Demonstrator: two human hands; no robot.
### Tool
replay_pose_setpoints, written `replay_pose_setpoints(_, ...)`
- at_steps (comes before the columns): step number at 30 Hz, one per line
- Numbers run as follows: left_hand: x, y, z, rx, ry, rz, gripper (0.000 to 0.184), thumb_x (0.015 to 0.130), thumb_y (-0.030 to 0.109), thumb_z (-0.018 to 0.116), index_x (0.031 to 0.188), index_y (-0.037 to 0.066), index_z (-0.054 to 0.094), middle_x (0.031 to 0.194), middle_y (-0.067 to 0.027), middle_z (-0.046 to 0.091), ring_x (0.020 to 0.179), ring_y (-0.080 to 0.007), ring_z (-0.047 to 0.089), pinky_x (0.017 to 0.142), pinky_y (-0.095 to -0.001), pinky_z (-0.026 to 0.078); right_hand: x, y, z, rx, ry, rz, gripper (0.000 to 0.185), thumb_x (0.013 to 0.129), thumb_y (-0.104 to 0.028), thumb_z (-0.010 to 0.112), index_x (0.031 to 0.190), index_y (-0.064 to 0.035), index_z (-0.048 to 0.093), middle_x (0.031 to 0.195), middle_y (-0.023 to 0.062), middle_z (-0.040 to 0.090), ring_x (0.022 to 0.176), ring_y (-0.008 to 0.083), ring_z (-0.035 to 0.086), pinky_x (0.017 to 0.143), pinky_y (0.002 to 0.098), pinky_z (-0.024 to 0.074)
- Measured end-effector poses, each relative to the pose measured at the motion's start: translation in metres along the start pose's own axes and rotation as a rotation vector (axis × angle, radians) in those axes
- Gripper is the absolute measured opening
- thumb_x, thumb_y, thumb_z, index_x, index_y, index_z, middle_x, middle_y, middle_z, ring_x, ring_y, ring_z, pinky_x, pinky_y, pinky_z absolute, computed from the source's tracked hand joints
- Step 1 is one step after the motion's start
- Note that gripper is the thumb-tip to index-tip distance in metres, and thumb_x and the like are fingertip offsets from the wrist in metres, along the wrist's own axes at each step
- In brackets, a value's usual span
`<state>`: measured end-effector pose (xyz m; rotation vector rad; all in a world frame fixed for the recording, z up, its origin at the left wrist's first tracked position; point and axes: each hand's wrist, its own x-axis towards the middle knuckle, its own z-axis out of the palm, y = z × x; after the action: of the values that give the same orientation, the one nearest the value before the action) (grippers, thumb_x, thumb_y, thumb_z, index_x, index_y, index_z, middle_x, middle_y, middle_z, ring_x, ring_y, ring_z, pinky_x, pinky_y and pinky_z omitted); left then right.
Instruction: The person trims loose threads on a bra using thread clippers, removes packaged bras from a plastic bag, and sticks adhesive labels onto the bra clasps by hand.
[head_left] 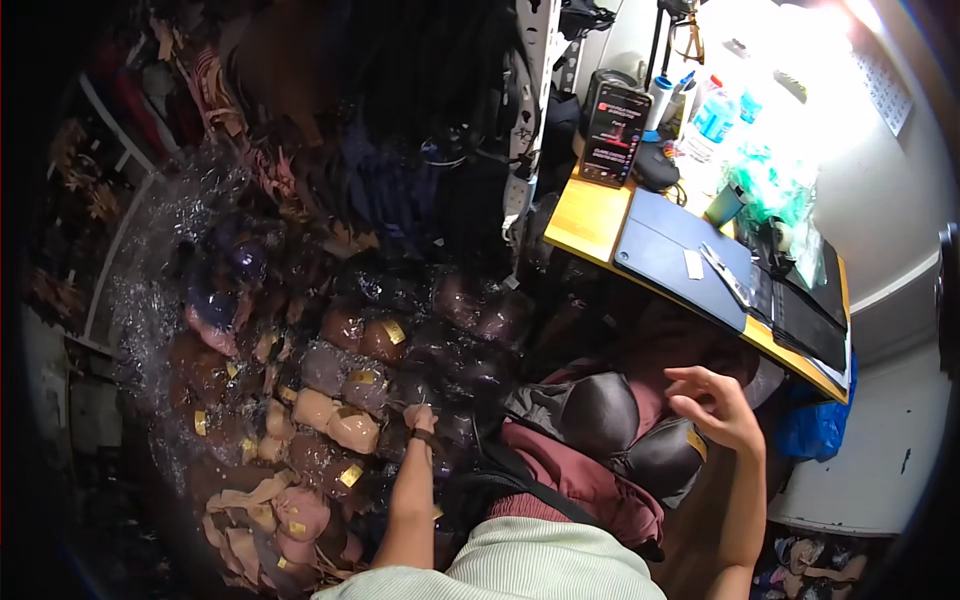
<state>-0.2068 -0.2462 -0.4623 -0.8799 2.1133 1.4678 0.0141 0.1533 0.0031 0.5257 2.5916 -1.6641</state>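
Note:
A dark grey bra (600, 412) with smooth cups and a gold tag lies across my lap, over dusky pink cloth (545, 460). Above its right cup hovers my right hand (715, 405), fingers curled and apart, with nothing seen between them. My left hand (421, 418) reaches forward to the bras in clear plastic; its fingers are small and blurred, and what they hold, if anything, is hidden. Beside it are wrapped beige bras (352, 428) and grey-mauve ones (325, 368), several with gold tags.
A yellow desk (580, 215) at the upper right bears a phone (615, 135), a blue folder (670, 245), bottles and green plastic. Below its right end hangs a blue bag (812, 425). A white perforated post (527, 130) stands at the desk's left. Dark garments hang behind.

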Motion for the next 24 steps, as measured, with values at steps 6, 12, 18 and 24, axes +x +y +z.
replay_pose_setpoints(6,-0.154,0.153,-0.039,-0.441,-0.257,0.554,0.003,0.092,0.003,0.053,0.09,0.005,0.051,0.092,-0.0048,0.055,0.087,-0.0144,0.055,0.08,-0.0334,0.053,0.08,-0.013,0.082,-0.303,-0.018,-0.395,0.041,0.079,-0.017,0.072,0.115,-0.0037,0.059,0.106,0.0148,0.061,0.094,0.0309,0.061,0.082,0.0357,0.0507)
replay_pose_setpoints(12,-0.272,0.239,-0.06,-0.797,-0.721,0.594,0.011,0.092,0.006,0.053,0.103,0.007,0.052,0.097,-0.0038,0.058,0.083,-0.0156,0.059,0.08,-0.0314,0.052,0.097,-0.04,0.117,-0.293,0.295,-0.589,0.054,0.064,-0.011,0.073,0.112,-0.002,0.051,0.104,0.0147,0.054,0.099,0.0322,0.054,0.087,0.039,0.0443)
replay_pose_setpoints(18,-0.328,0.294,-0.028,-0.341,-0.566,0.913,0.018,0.089,0.002,0.057,0.106,0.004,0.057,0.1,-0.0039,0.059,0.084,-0.0114,0.058,0.077,-0.0259,0.048,0.028,-0.046,0.066,-0.369,0.471,-0.666,0.036,0.06,0.009,0.058,0.093,-0.0032,0.058,0.087,0.0131,0.057,0.07,0.0276,0.059,0.057,0.0327,0.0484)
replay_pose_setpoints(24,-0.513,0.312,-0.011,-0.211,-1.744,1.543,0.022,0.086,0.011,0.058,0.103,-0.001,0.057,0.099,-0.0192,0.057,0.085,-0.0306,0.058,0.074,-0.0379,0.048,-0.016,-0.052,0.006,-0.786,0.545,-0.518,0.043,0.053,0.008,0.059,0.093,-0.0082,0.059,0.081,0.0063,0.057,0.073,0.0261,0.055,0.065,0.0355,0.0399)
